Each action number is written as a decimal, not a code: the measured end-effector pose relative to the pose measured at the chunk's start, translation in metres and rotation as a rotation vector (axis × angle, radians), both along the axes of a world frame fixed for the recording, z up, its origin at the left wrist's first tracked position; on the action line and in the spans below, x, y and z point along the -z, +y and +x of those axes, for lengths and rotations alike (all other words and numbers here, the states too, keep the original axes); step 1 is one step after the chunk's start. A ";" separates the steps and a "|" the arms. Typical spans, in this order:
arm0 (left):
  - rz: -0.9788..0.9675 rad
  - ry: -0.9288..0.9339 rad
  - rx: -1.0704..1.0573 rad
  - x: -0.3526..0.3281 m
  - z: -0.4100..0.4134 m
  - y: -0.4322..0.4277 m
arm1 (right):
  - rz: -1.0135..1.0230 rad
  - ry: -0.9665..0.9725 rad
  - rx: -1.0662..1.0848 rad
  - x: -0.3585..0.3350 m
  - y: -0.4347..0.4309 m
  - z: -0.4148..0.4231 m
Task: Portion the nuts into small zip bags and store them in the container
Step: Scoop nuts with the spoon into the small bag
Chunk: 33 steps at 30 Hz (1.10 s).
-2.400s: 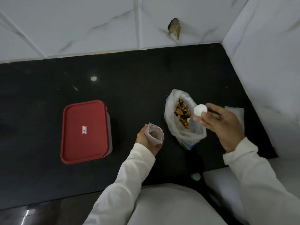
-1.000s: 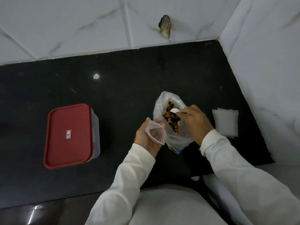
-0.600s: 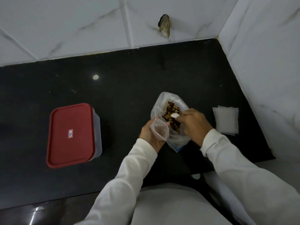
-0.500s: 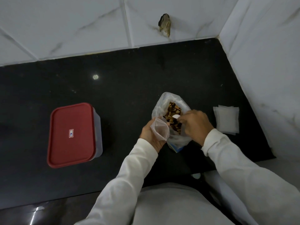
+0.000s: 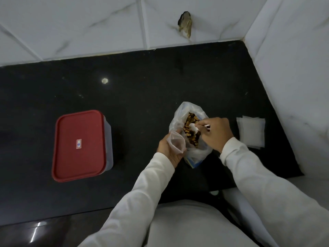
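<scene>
A large clear plastic bag (image 5: pixel 178 120) full of brown nuts (image 5: pixel 191 122) stands open on the black counter (image 5: pixel 142 90). My right hand (image 5: pixel 216 133) grips a small white spoon (image 5: pixel 193 127), whose bowl is down among the nuts. Just left of the bag, my left hand (image 5: pixel 168 151) holds a small clear zip bag (image 5: pixel 176 142) with its mouth open and facing up. A container with a red lid (image 5: pixel 80 145) sits shut on the counter to the left.
A stack of flat small zip bags (image 5: pixel 252 131) lies on the counter right of the nut bag. White marble-look tile walls close the back and right side. The counter's front edge runs just before my lap.
My right hand carried the white spoon from above the counter into the nut bag and now works it among the nuts. My left hand brought the small zip bag closer to the nut bag.
</scene>
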State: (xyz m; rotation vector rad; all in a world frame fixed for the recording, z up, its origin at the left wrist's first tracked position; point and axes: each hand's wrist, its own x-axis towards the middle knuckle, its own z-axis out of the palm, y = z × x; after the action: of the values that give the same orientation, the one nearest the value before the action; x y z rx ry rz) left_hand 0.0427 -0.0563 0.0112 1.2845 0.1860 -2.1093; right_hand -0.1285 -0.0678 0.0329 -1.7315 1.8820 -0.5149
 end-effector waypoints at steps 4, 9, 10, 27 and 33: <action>-0.031 0.036 -0.050 0.008 -0.004 0.000 | -0.071 0.036 -0.027 0.003 0.006 0.008; -0.072 0.053 -0.063 0.014 -0.007 0.002 | 0.006 -0.005 -0.046 -0.002 0.013 -0.001; -0.074 0.053 -0.061 0.013 -0.007 0.002 | 0.032 -0.022 -0.041 -0.003 0.013 -0.002; -0.025 0.052 -0.075 -0.014 -0.002 -0.003 | 0.360 -0.640 0.417 -0.009 0.013 -0.011; 0.010 -0.018 -0.020 -0.025 0.000 -0.008 | 0.322 -0.773 0.439 -0.028 0.024 -0.016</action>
State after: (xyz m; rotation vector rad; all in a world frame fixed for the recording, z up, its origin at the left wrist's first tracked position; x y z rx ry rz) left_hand 0.0430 -0.0641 0.0361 1.3019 0.2006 -2.0816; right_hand -0.1444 -0.0439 0.0612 -0.7364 1.6228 -0.8411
